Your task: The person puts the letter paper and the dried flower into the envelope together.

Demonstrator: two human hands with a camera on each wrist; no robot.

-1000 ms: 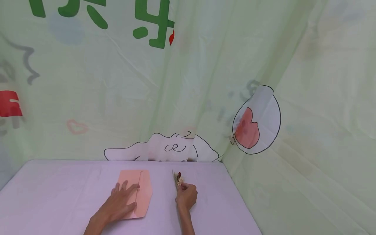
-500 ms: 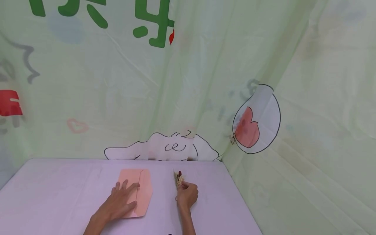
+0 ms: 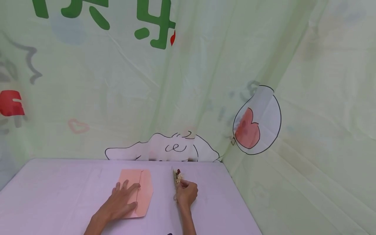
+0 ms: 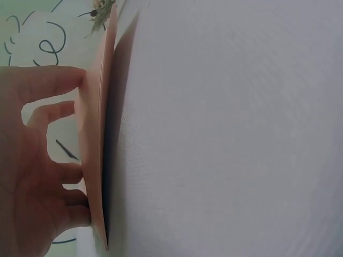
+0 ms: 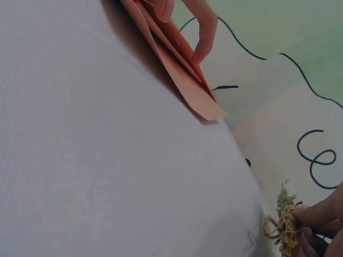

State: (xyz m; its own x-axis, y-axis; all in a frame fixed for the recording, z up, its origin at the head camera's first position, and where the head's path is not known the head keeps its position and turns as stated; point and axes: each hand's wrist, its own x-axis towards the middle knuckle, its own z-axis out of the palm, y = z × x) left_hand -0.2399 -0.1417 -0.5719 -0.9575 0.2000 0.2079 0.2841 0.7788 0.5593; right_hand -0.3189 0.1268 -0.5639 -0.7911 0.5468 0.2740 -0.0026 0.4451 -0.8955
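A pink envelope lies on the table, its pointed flap side to the right. Spread across its left part, my left hand presses with fingertips and thumb. From the left wrist view, the fingertips meet the face of the envelope, and one edge stands a little off the cloth. The right wrist view looks into its gaping mouth along the unfolded flap. My right hand pinches a small bunch of dried flowers with a dark red bloom on top. A twine bow ties its stems.
A pale lilac cloth covers the table. Behind it and along the right side hangs a light green printed curtain, showing green characters, a line-drawn animal and a balloon with a red heart.
The dried flower bunch has shifted slightly left and up in my right hand, and its twine shows more. My left hand stays put on the envelope.
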